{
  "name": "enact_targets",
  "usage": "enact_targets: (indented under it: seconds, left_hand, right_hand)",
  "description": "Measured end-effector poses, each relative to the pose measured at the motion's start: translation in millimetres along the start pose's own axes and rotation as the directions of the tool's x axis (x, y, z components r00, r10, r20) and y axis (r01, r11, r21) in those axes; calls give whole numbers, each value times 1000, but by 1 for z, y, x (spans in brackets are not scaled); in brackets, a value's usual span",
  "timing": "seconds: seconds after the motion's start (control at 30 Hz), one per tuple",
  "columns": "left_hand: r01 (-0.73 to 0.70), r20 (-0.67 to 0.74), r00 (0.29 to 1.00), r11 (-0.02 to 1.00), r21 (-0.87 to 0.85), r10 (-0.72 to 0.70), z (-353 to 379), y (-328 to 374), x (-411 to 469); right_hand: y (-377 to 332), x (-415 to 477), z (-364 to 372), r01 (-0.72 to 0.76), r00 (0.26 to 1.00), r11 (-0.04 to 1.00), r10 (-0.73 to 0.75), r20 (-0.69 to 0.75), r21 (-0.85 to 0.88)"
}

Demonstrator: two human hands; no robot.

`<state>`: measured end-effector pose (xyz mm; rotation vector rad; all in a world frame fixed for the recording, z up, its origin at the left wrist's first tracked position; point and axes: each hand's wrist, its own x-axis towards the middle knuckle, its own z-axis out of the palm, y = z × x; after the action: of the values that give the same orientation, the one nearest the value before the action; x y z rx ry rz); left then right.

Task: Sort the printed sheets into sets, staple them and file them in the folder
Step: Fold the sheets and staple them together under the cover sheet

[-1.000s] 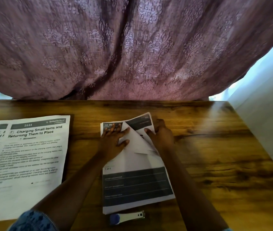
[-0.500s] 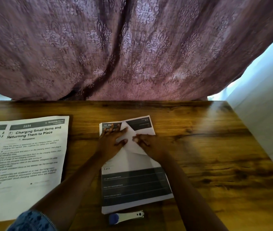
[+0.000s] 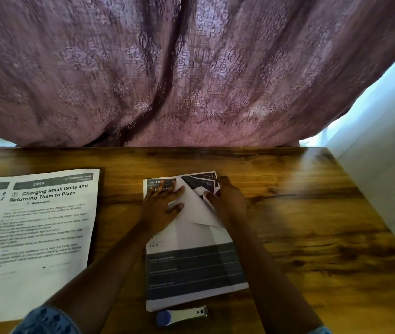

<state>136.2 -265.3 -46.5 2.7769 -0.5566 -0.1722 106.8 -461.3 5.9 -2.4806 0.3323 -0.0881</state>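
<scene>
Head view is showing the right hand (image 3: 228, 201) moving back to the far right corner of the sheet stack (image 3: 191, 268), just beyond the stapler (image 3: 182, 315), pinching up curled corners and baring more page headers than half a second ago; the left hand (image 3: 160, 208) is pressing flat, fingers spread. Sorting is seemingly continuing, stapling unstarted. No folder is plainly showing; a dark edge under the worksheet pile (image 3: 35, 237), left of the stapler, might be one.
</scene>
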Motion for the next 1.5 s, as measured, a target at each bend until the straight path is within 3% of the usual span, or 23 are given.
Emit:
enact_targets:
  seconds: [0.1,0.23,0.3,0.4,0.47,0.53,0.63,0.7,0.77,0.8,0.87,1.0,1.1,1.2,1.23,1.3,1.37,1.43,1.5]
  left_hand:
    - [-11,6,1000,1000,-23,11,-1,-1,0]
    - [-30,-64,998,974,-223,16,-5,2,-4]
    - [-3,-98,994,909,-417,-42,0,-1,-4]
    - [16,-113,984,702,-712,-137,5,-5,-3]
    - [9,-111,989,778,-628,-101,3,-1,-2]
    - [6,-114,992,937,-348,-49,0,1,-1]
    - [-57,-92,995,992,-115,46,3,-4,1]
    - [-74,-65,995,995,-64,70,6,-7,3]
    - [-72,-41,997,997,-9,72,6,-6,4]
    - [-70,-34,997,998,9,70,5,-5,4]
    - [-65,-35,997,998,24,65,6,-5,4]
    - [-5,-1,1000,1000,10,5,6,-4,4]
    - [-8,5,1000,1000,5,8,5,-4,4]
    - [-22,-25,999,999,-33,21,5,-4,3]
    - [-28,-36,999,997,-71,25,6,-4,2]
    - [-15,-67,998,974,-226,0,8,-5,2]
    - [39,-93,991,865,-500,-98,12,-9,2]
    - [12,-114,983,667,-745,-145,13,-9,-1]
    - [-40,-147,983,647,-762,-112,4,-1,-5]
  right_hand:
    - [-2,-9,1,-114,993,963,119,-8,243]
    - [-7,-18,5,65,996,909,-87,34,413]
    - [-8,-24,1,194,963,932,-241,124,306]
    - [-1,-30,-3,433,855,901,-424,299,40]
    - [1,-33,1,536,782,839,-453,428,-92]
    - [3,-35,8,586,740,795,-443,506,-159]
    - [-2,-33,5,485,783,873,-409,469,-48]
    - [-5,-19,0,328,898,944,-301,321,-33]
    - [-3,3,-2,203,968,972,-182,174,-116]
    - [-2,13,-2,196,973,963,-167,159,-187]
    - [4,25,1,239,952,920,-158,264,-312]
    - [7,24,6,240,934,923,-134,331,-302]
    - [2,12,5,129,973,989,-114,201,-65]
    - [-2,2,0,-65,997,960,75,-27,272]
    - [-3,-1,0,-50,998,960,58,-22,274]
    - [-4,-12,2,127,986,959,-151,75,254]
    - [-7,-27,3,300,900,905,-373,224,301]
    - [-2,-34,7,434,795,862,-504,338,263]
    - [1,-37,12,528,737,834,-543,403,159]
